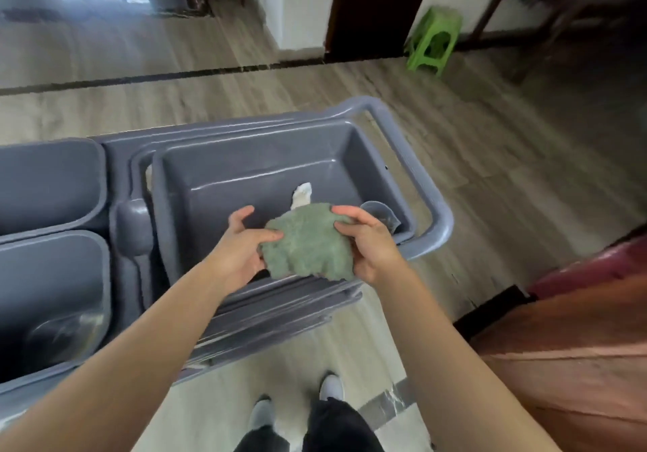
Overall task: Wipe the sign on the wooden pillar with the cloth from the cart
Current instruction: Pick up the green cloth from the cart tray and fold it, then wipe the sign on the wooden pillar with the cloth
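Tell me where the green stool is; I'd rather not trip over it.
The small green plastic stool stands on the floor at upper right, beside the dark wooden door frame, beyond the grey cart.

An indoor public or commercial room under cleaning, perhaps a dining hall: a grey plastic service cart (434, 227) with tub and bins, wood-look plank floor (490, 143), a green plastic stool (434, 40) by a white wall, dark wooden furniture legs beyond.

tub (245, 178) interior mostly free, white rag (301, 195) & clear cup (380, 215) at rt side
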`<state>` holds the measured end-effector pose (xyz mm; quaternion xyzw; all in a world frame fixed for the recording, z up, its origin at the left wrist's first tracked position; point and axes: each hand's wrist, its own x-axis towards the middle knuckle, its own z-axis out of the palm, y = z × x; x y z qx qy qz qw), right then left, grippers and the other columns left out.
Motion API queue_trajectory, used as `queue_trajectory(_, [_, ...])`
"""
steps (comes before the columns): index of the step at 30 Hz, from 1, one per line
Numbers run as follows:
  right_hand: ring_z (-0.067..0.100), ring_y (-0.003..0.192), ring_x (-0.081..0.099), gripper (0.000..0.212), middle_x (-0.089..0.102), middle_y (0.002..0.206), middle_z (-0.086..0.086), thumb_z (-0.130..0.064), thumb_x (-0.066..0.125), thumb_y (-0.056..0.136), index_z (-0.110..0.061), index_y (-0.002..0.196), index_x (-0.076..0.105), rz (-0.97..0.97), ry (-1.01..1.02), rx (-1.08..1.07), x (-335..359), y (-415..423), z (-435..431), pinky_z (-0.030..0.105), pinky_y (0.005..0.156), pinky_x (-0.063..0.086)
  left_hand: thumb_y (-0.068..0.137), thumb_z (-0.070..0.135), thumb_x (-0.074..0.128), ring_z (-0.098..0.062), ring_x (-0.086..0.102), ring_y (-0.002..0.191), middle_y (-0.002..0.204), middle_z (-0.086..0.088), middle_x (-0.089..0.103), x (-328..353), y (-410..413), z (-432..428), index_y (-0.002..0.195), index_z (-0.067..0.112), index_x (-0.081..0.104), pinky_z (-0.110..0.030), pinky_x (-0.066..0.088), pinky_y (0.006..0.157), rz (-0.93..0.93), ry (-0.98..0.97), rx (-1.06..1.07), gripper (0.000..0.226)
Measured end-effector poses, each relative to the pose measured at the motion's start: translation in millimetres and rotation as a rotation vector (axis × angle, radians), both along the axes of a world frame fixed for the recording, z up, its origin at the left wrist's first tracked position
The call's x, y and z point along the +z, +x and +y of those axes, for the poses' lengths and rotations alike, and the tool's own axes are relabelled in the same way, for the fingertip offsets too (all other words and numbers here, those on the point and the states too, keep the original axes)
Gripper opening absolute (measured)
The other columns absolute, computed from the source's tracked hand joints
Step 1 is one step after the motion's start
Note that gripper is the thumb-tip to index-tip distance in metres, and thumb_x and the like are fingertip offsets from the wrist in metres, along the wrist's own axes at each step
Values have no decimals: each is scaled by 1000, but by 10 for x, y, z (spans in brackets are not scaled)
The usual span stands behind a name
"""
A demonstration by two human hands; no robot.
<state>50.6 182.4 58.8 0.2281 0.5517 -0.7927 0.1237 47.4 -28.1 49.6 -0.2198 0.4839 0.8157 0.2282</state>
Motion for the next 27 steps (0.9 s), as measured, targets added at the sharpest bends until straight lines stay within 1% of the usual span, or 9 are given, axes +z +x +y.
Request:
queue_trajectory(4, [22,74,71,37,76,79,6,13,57,89,-16,81,78,61,23,-154,227,593,462,39,76,61,78,-17,66,-29,72,100,125,-18,65,237,238,466,135,25,54,-44,60,80,144,-44,-491,71])
queue_trajectory(6, [24,74,70,36,75,80,8,14,57,89,-14,82,78,83,44,-259,306,952,779,39,75,61,74,-18,70,-27,72,102,124,-18,67,340,368,821,130,23,60,-48,58,86,216,-103,-727,70])
queue_trajectory(9, [26,76,68,34,73,85,12,14,57,89,-13,84,77,115,85,-420,407,1652,1306,38,75,59,70,-18,76,-29,71,103,122,-19,69,456,645,1505,118,29,68,-55,55,92,354,-228,-918,67])
queue_trajectory(11, [28,80,67,32,71,90,15,13,57,89,-12,88,77,139,129,-530,494,2244,1686,41,81,56,67,-7,84,-31,68,108,127,-8,65,550,934,2064,111,34,71,-58,54,92,520,-366,-1022,62])
queue_trajectory(15, [24,81,72,28,77,93,10,10,60,89,-12,94,77,193,225,-737,734,3586,2384,35,70,59,54,9,91,-27,62,112,125,-4,65,756,1818,3179,101,36,71,-43,52,95,816,-423,-1179,58])
queue_trajectory(17, [26,85,73,28,77,99,12,11,67,84,-6,105,73,225,263,-820,894,4296,2665,34,67,59,59,9,90,-23,63,96,116,-3,67,881,2378,3685,101,34,69,-30,52,76,939,-403,-1243,53])
queue_trajectory(19, [26,89,74,46,77,104,9,11,78,72,-9,113,70,209,393,-885,1060,4970,2888,36,69,60,63,13,88,-16,60,95,116,4,62,1044,2948,4127,102,35,67,-25,47,70,1067,-366,-1298,50])
queue_trajectory(22, [23,86,75,71,76,100,3,4,87,62,-21,125,67,43,667,-898,1281,5845,3103,39,71,62,67,18,86,-13,62,93,120,8,56,1320,3729,4634,106,35,64,-36,55,73,1212,-306,-1362,48])
queue_trajectory(27, [16,104,58,73,56,125,0,-9,87,67,-19,134,61,-193,1199,-816,1593,6743,3372,30,89,52,69,24,83,-13,56,92,108,11,53,1661,4611,5176,108,39,62,-34,50,72,1382,-266,-1467,47])
